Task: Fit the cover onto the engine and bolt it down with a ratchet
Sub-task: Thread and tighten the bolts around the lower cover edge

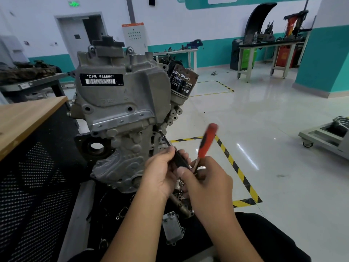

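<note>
A grey aluminium engine [120,103] stands upright before me, with its cover [122,87] bearing a black label "CFB 666660". A ratchet [205,142] with a red handle sticks up to the right, blurred. Its black extension bar [170,146] reaches up-left to a bolt [160,131] on the engine's right side. My left hand [162,171] holds the black extension bar. My right hand [209,182] grips the ratchet near its head.
A black oil filter [182,80] juts from the engine's upper right. A wooden-topped cabinet [28,118] with a perforated black side stands at left. A small grey finned part [172,228] lies below my hands. Yellow-black floor tape [238,171] and a wheeled cart [326,135] are at right.
</note>
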Motion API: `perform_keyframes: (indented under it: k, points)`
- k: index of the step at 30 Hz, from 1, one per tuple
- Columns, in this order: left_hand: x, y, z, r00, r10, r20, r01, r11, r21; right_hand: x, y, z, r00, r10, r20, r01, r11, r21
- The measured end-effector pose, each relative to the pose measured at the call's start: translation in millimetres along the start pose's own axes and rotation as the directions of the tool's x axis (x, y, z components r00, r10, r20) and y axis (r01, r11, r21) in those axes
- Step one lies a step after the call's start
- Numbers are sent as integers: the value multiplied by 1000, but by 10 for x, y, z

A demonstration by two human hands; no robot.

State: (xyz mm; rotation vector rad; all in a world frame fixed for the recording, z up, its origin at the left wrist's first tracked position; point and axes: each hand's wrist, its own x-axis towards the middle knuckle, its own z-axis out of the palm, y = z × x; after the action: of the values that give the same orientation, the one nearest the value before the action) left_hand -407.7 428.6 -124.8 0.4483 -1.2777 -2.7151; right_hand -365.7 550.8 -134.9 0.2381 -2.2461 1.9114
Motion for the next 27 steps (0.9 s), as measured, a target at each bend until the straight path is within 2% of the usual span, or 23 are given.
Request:
perform_keyframes:
  k: [1, 2, 3, 4, 5, 6, 7, 9, 11, 13, 14, 15, 16, 17, 18, 19, 20, 21, 22, 24, 25, 26, 27]
  points:
    - [-1, 18, -4, 1000, -16, 1, 16, 1000, -15, -17, -63, 12, 988, 148, 44, -155, 957, 245]
    - [-3, 38, -17, 1000, -30, -2, 30, 999, -31, -25, -106, 20, 936, 308, 170, -351, 779, 520]
    - [-2, 52, -29, 999, -36, -3, 36, 999, -40, -22, -139, 18, 850, 406, 337, -514, 495, 700]
    - [4, 61, -43, 999, -35, 1, 35, 999, -36, -8, -164, 2, 766, 447, 461, -598, 233, 767]
    - [12, 63, -50, 1000, -29, 3, 29, 999, -24, 0, -158, -7, 722, 466, 511, -622, 112, 775]
    - [18, 54, -54, 1000, -18, -2, 18, 1000, -17, 3, -144, -3, 715, 482, 507, -631, 130, 765]
    - [25, 39, -51, 1000, -7, -17, 7, 1000, -16, 6, -111, 0, 755, 476, 451, -612, 265, 745]
    - [56, 8, -46, 999, 4, -45, -5, 1000, -22, 12, -68, -14, 897, 381, 224, -435, 676, 595]
    - [69, -6, -19, 998, -10, -63, 6, 998, -64, 36, -18, -58, 991, 126, 44, -133, 963, 235]
    - [71, -16, 9, 997, -36, -72, 29, 996, -86, 38, 27, -40, 1000, 7, -1, -7, 1000, -18]
    - [61, -14, 20, 997, -47, -56, 42, 995, -95, 10, -5, -23, 999, 52, -12, -51, 998, 40]
    - [42, -8, 30, 998, -60, -24, 57, 993, -104, -9, -44, -2, 985, 174, 23, -174, 955, 241]
    - [21, 0, 27, 997, -73, 14, 74, 992, -106, -14, -81, 19, 936, 325, 136, -348, 786, 512]
    - [0, 7, 20, 995, -83, 54, 88, 990, -112, -18, -125, 29, 854, 419, 309, -501, 499, 707]
    - [-13, 16, 5, 992, -88, 90, 98, 988, -118, -17, -155, 29, 774, 453, 443, -580, 226, 783]
    - [-26, 22, -10, 989, -90, 117, 103, 988, -116, -10, -142, 25, 727, 469, 501, -602, 86, 794]
    - [-31, 21, -28, 988, -92, 123, 104, 990, -100, 2, -110, 34, 710, 495, 502, -615, 88, 784]
    - [-31, 23, -26, 989, -95, 111, 104, 992, -76, 8, -73, 39, 740, 502, 447, -612, 227, 758]
    - [-24, 16, -17, 992, -94, 83, 99, 994, -48, 7, -29, 43, 799, 492, 347, -575, 455, 680]
    - [-22, 3, 6, 996, -80, 40, 81, 997, -8, -12, 59, 36, 947, 307, 95, -321, 887, 331]
    - [-13, -9, 19, 997, -74, 27, 74, 997, -7, -4, 77, 27, 985, 165, 46, -170, 978, 125]
    - [-8, -23, 25, 997, -69, 18, 69, 998, -9, -8, 86, 32, 996, 89, 28, -89, 996, 5]
    - [-14, -27, 23, 998, -68, 13, 68, 998, -11, -21, 82, 38, 996, 87, 28, -88, 996, 19]
